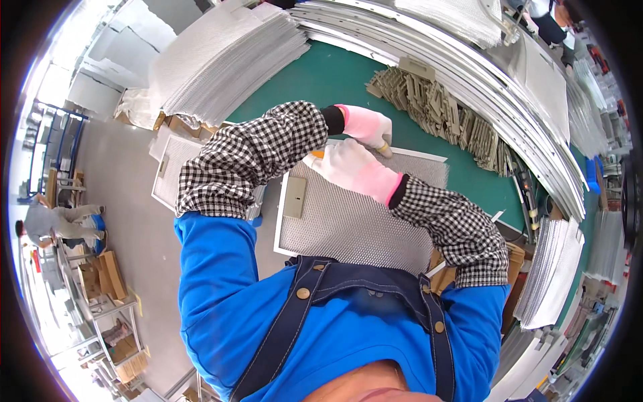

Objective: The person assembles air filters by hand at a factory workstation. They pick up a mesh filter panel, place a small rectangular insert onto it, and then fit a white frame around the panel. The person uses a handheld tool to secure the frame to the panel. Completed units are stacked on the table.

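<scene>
A silver mesh panel [365,224] lies in front of me, with white frame strips along its left and far edges. A beige-grey rectangular plate [295,197] sits near its left side. My left hand [367,127], in a white and pink glove, is bent at the panel's far edge; its closed fingers point down, their tips tan-coloured. Nearer to me, my right hand [355,169], gloved alike, is closed over the far left corner of the panel. Something orange [317,154] shows at its fingers. What either hand grips is hidden.
Across the green table [328,67] lies a row of beige-grey plates [429,107]. White strips [469,80] line its far side. A tall mesh stack [228,60] stands far left; more mesh sheets [550,271] are at right. A person [63,224] is by the left shelves.
</scene>
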A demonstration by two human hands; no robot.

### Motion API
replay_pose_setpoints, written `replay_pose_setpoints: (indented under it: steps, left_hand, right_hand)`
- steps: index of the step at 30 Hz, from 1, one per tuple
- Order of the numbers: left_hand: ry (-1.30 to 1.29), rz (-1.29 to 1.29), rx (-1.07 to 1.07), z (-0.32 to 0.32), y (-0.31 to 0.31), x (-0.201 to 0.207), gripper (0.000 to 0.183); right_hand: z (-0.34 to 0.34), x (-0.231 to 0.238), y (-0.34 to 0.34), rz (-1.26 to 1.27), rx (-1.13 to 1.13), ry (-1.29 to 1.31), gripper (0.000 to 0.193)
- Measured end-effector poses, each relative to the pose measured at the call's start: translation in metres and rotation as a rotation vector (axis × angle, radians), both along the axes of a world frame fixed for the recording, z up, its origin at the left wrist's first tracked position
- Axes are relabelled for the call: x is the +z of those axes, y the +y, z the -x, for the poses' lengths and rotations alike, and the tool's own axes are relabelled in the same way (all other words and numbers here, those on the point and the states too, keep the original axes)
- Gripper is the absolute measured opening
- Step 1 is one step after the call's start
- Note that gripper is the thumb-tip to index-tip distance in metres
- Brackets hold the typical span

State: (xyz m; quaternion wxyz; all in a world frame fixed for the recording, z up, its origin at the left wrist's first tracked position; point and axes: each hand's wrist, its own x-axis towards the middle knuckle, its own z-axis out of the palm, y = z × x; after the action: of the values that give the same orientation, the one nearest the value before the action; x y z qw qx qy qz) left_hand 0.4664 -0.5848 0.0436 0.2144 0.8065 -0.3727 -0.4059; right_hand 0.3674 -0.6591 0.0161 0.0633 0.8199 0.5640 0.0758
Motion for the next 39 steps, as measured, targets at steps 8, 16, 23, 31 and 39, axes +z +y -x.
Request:
replay_pose_setpoints:
  steps: [8, 16, 23, 31, 39]
  left_hand:
    - [-0.215, 0.242, -0.081, 0.01, 0.003, -0.002, 0.032]
    - [-0.317, 0.101, -0.002, 0.046, -0.015, 0.03, 0.039]
    - [-0.42, 0.287, 0.074, 0.059, -0.021, 0.042, 0.032]
    - [-0.479, 0.369, 0.219, 0.078, -0.013, 0.039, 0.025]
    - [-0.536, 0.316, 0.194, 0.08, -0.028, 0.046, 0.023]
  right_hand:
    - [0.034, 0.039, -0.106, -0.069, -0.297, -0.012, 0.048]
    - [0.078, 0.064, -0.244, 0.131, -0.497, -0.272, 0.042]
    - [0.077, 0.084, -0.286, 0.097, -0.457, -0.229, 0.05]
    - [0.057, 0.074, -0.37, 0.171, -0.728, -0.071, 0.04]
    - [0.05, 0.123, -0.279, -0.401, -0.871, 0.77, 0.035]
